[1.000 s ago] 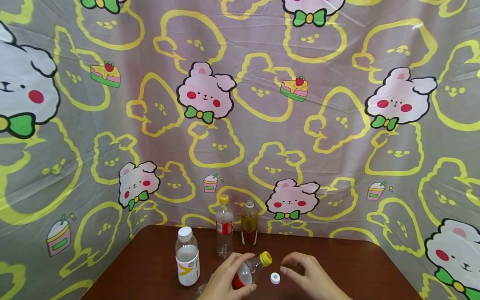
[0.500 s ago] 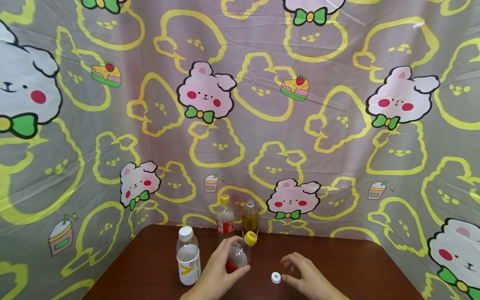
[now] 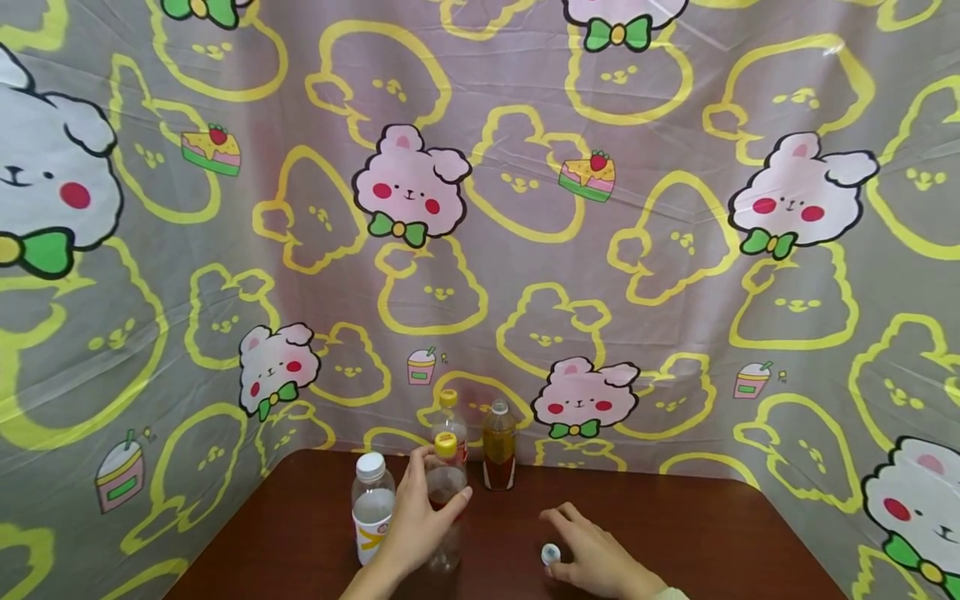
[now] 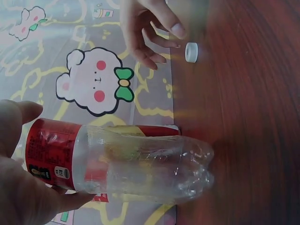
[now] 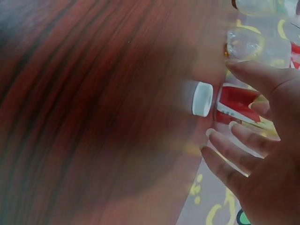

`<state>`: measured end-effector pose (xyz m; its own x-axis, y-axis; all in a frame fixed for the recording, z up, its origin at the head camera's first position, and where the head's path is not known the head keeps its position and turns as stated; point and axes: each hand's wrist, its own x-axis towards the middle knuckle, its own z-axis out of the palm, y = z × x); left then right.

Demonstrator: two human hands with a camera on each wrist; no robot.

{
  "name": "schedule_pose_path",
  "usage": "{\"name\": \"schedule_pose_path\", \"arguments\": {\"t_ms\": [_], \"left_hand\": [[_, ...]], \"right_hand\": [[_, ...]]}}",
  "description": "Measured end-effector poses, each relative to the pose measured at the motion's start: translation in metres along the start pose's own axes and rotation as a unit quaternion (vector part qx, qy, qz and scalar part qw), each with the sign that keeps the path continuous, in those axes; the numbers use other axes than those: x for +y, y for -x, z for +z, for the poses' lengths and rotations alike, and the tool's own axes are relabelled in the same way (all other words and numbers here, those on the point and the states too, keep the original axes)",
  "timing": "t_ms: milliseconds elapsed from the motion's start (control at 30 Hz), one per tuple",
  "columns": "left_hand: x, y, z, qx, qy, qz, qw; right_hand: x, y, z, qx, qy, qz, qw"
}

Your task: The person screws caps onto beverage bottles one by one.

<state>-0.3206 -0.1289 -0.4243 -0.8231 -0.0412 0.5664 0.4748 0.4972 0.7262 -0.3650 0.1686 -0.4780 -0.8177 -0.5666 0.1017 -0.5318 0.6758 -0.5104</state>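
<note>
My left hand (image 3: 412, 518) holds a clear plastic bottle (image 3: 447, 546) with a yellow cap and a red label. It grips the bottle round the label (image 4: 51, 150), and the bottle stands upright. Whether its base touches the table cannot be made out. My right hand (image 3: 596, 557), fingers spread and loosely bent, hovers beside a small white bottle cap (image 3: 551, 553) on the table. In the right wrist view that cap (image 5: 202, 99) lies just off the fingertips, apart from them, and the right hand (image 5: 265, 136) holds nothing.
A white-capped bottle (image 3: 370, 508) with a white label stands at the left, partly behind my left hand. Behind the held bottle is another yellow-capped bottle (image 3: 448, 400). A bottle of amber liquid (image 3: 498, 450) stands near the back edge, before a patterned curtain (image 3: 675, 400).
My left hand has brought the bottle leftward and turned it from tilted to upright. My right hand has shifted slightly left, closer over the white cap, which stays in place.
</note>
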Motion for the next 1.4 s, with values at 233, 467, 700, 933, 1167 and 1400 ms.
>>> {"name": "schedule_pose_path", "arguments": {"t_ms": [233, 467, 700, 933, 1167, 1400], "left_hand": [[-0.008, -0.007, 0.002, 0.037, -0.008, -0.010, 0.9992], [-0.011, -0.012, 0.005, 0.054, -0.026, -0.005, 0.9982], [-0.015, -0.017, 0.005, 0.071, -0.037, 0.008, 0.9968], [-0.017, -0.018, 0.004, 0.062, -0.033, 0.001, 0.9975], [-0.019, -0.018, 0.003, 0.051, -0.037, -0.014, 0.9979], [-0.017, -0.018, 0.003, 0.055, -0.041, -0.014, 0.9975]], "right_hand": [[0.001, -0.006, 0.009, 0.000, 0.040, -0.002, 0.9992], [0.006, -0.010, 0.012, -0.010, 0.052, 0.003, 0.9986], [0.005, -0.012, 0.011, -0.009, 0.070, -0.005, 0.9975], [0.009, -0.014, 0.016, 0.001, 0.080, -0.016, 0.9967], [0.017, -0.015, 0.021, -0.003, 0.039, -0.055, 0.9977], [0.061, -0.034, 0.045, 0.006, 0.041, -0.122, 0.9917]]}}
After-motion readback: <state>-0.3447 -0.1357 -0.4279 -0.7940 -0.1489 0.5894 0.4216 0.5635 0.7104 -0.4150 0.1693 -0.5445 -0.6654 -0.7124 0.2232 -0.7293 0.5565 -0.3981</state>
